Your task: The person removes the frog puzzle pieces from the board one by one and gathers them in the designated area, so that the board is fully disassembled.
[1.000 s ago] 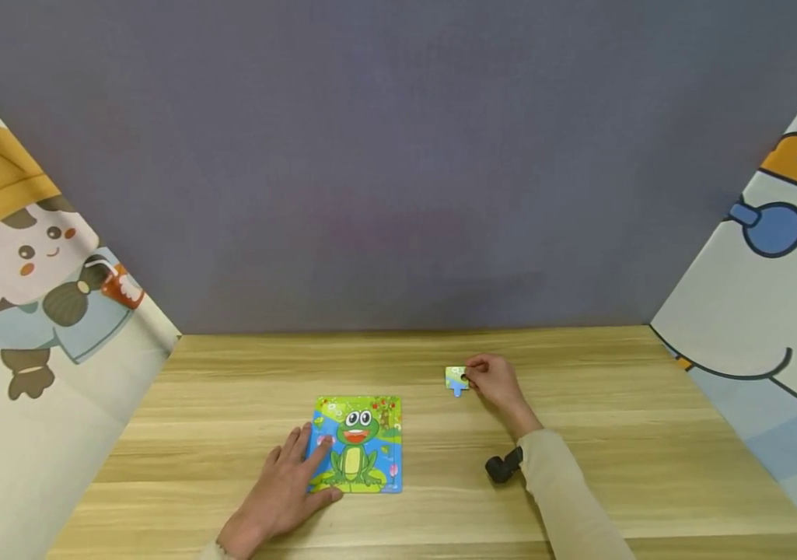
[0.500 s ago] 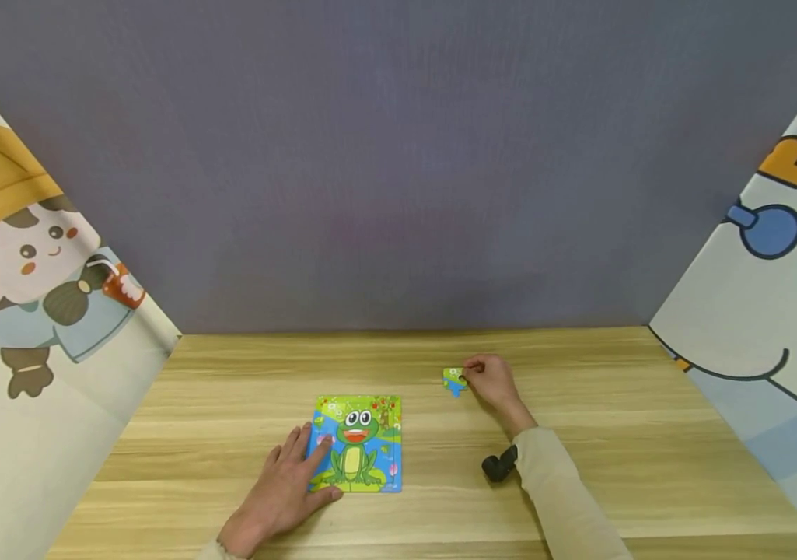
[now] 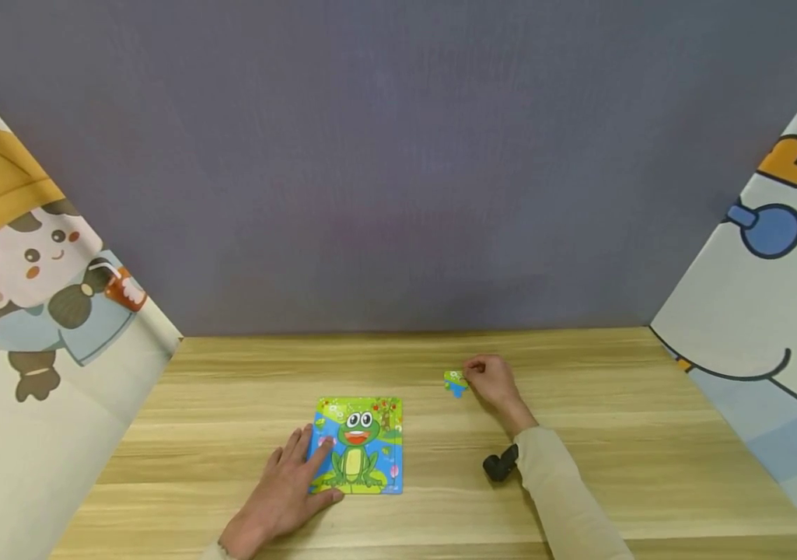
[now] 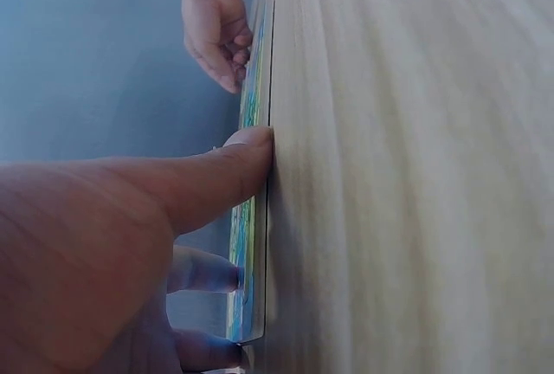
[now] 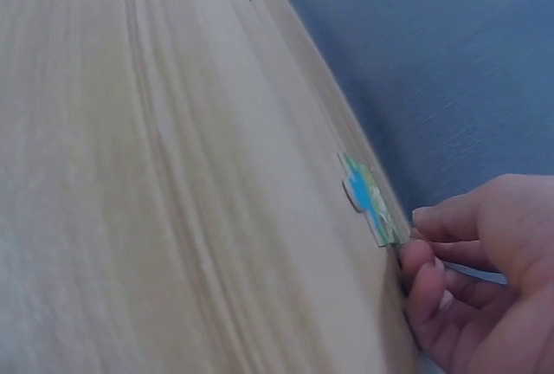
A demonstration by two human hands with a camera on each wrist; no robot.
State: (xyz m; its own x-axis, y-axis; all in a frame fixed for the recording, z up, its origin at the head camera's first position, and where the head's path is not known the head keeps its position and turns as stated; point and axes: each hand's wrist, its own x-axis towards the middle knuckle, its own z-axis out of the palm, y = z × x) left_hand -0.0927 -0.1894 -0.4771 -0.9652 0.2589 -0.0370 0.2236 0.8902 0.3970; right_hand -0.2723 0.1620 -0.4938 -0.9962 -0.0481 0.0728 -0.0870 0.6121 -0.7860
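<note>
A square frog jigsaw puzzle [image 3: 356, 451] lies flat on the wooden table. My left hand [image 3: 282, 490] rests at its left side with fingers spread, one fingertip on the picture and the thumb at the near edge. The left wrist view shows the thumb [image 4: 234, 170] against the puzzle's side. Farther back and to the right, my right hand [image 3: 496, 385] pinches the right edge of a loose green and blue puzzle piece [image 3: 455, 382]. In the right wrist view this puzzle piece [image 5: 363, 196] is low over the table, its gripped end partly hidden by the curled fingers.
A wood-grain table [image 3: 230, 397] spreads around both hands. A grey panel [image 3: 398, 171] closes off the back, with cartoon-printed walls on the left [image 3: 90, 435] and right [image 3: 741, 311]. A black device [image 3: 499, 465] is strapped at the right wrist.
The loose puzzle piece has tilted a little in my right hand, and that forearm has shifted slightly left. My left hand and the frog puzzle have stayed put.
</note>
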